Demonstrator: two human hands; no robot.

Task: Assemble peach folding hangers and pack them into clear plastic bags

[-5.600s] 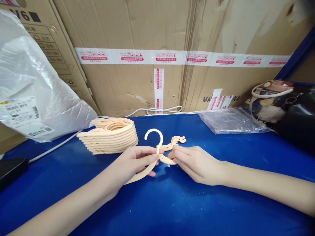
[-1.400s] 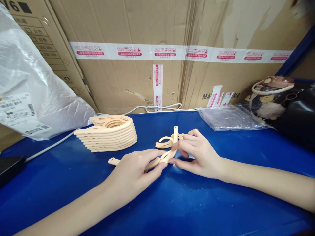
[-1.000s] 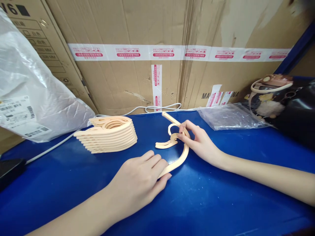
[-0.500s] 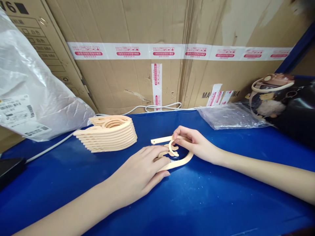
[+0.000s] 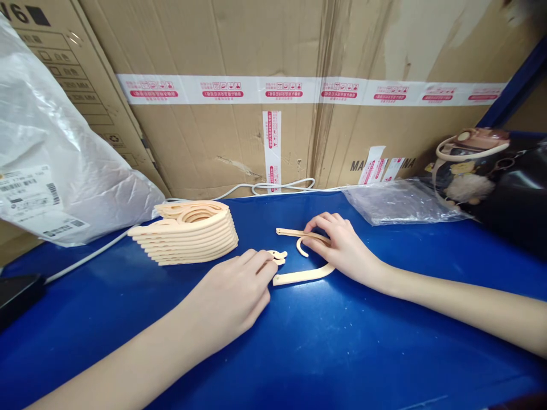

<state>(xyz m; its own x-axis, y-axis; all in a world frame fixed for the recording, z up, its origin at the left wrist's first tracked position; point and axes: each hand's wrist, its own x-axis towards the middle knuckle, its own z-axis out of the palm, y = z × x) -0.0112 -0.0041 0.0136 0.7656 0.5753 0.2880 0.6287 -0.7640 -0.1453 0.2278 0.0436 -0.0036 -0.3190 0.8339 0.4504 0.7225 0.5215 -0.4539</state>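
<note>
In the head view my right hand [image 5: 335,239] pinches a cream plastic folding hanger [image 5: 305,277], whose two arms point left, one above the other. Its curved hook [image 5: 301,247] lies between the arms, and my palm and fingers cover the joint. My left hand [image 5: 237,290] is closed around a small cream plastic piece [image 5: 279,257] with rounded prongs; most of that piece is hidden under the fingers. The left fingertips are close to the end of the hanger's lower arm. Left of the hands sits a neat stack of folded cream hangers [image 5: 192,233].
Cardboard boxes [image 5: 205,136] stand behind the blue table [image 5: 342,353]. A stuffed white plastic bag [image 5: 85,148] is at the left, near a black object [image 5: 19,299]. A white cable [image 5: 284,185] runs along the back. At right lie a clear plastic bag [image 5: 401,202] and a cup-like container [image 5: 465,165].
My left hand has moved left, drawing the small piece out from between the hanger's arms. My right hand still holds the hanger, whose upper arm has shifted slightly right and up.
</note>
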